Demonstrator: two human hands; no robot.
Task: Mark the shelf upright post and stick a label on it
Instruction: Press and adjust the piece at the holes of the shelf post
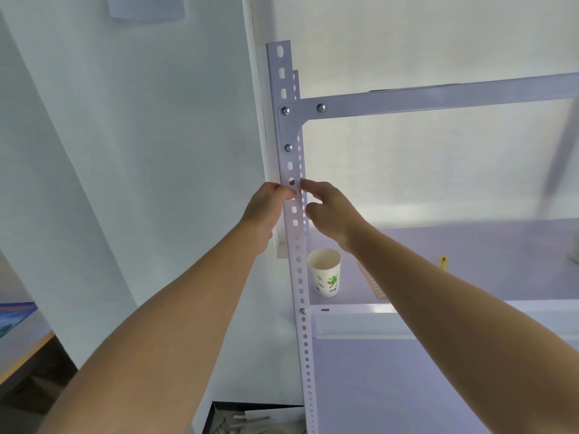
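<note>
Both bare forearms extend forward and upward, converging at centre. The left hand [266, 208] is curled, fingertips pinched together toward the right. The right hand [329, 211] faces it, fingers bent, thumb and forefinger pointing left.

A white printed paper cup [325, 272] stands just right of the white perforated metal upright post [297, 242], with bare shelf beyond.

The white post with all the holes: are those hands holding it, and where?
Both hands pinch the upright post at its edges, just below the bolted corner bracket. No label or marker is visible.
</note>
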